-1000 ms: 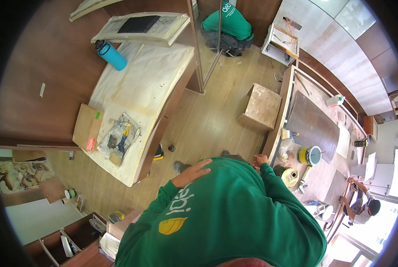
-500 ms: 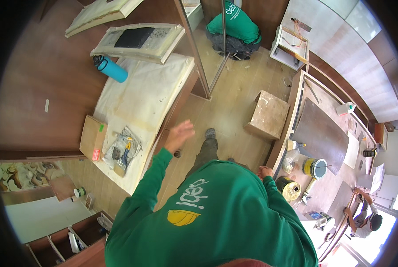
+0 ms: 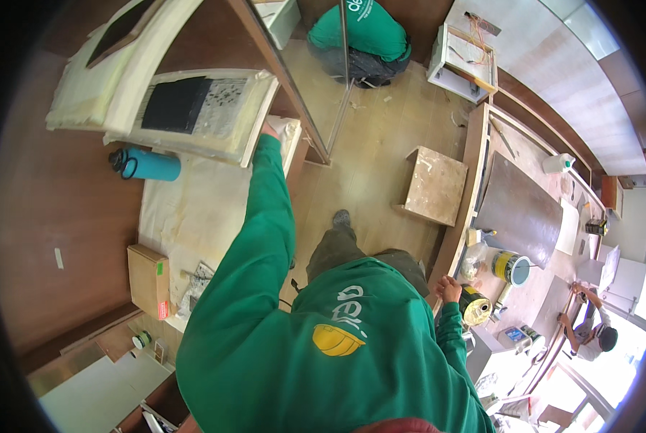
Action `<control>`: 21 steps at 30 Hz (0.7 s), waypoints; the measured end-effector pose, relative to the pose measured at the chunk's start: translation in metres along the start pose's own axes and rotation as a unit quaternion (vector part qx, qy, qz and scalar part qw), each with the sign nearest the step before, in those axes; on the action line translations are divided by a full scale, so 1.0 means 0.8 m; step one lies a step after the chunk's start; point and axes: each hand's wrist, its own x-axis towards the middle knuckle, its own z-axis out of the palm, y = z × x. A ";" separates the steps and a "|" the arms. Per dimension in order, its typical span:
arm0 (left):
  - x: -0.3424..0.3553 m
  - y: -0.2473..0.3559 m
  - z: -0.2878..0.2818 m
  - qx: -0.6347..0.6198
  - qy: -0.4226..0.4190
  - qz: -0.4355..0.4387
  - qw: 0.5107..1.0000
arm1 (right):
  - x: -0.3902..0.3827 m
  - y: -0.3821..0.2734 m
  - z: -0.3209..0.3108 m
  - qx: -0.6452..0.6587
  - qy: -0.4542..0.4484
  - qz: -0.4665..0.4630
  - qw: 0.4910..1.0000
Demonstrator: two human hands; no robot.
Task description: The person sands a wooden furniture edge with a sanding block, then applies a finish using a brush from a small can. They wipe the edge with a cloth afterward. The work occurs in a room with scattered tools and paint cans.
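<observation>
My left hand [image 3: 270, 130] reaches forward to the right end of a cream-edged panel [image 3: 214, 108] that carries a black sheet. Its fingers are hidden behind the panel's edge. Beneath lies a cloth-covered worktop [image 3: 193, 206]. A blue bottle [image 3: 157, 165] rests on that worktop, just left of the panel. Over on the right, my right hand [image 3: 449, 290] is by the bench edge with curled fingers, next to an opened metal can [image 3: 475, 306]. Whatever it may hold is too small to make out.
A cardboard box [image 3: 149, 281] and a plastic-wrapped tool tray [image 3: 195, 289] sit on the left worktop. A stained wooden stool [image 3: 436, 185] stands on the floor. The right bench holds a brown sheet [image 3: 519, 209] and a tin [image 3: 510, 267]. Two people [image 3: 359, 40] [image 3: 596, 339] are nearby.
My left hand has moved forward from above the floor to the panel's right end. The right hand has shifted slightly back toward the can. My view has turned.
</observation>
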 end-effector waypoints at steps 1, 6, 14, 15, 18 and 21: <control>0.018 -0.021 0.011 0.125 0.024 0.043 0.991 | -0.002 0.007 -0.014 -0.011 0.003 -0.007 1.000; 0.106 -0.011 0.099 -0.398 0.293 -0.136 0.858 | -0.014 0.025 -0.043 -0.054 -0.007 0.007 0.998; -0.207 0.118 0.094 -0.201 -0.018 -0.072 0.977 | 0.057 0.000 -0.139 -0.618 -0.066 -0.203 0.756; -0.195 0.112 0.082 -0.220 0.006 -0.072 0.973 | 0.075 -0.028 -0.145 -0.768 -0.067 -0.345 0.536; -0.129 0.090 0.049 -0.232 0.060 -0.058 0.969 | 0.105 -0.126 -0.112 -0.083 -0.012 0.014 0.996; -0.071 0.104 0.051 -0.211 0.052 -0.071 0.974 | 0.124 -0.199 -0.092 -0.120 -0.045 -0.065 0.990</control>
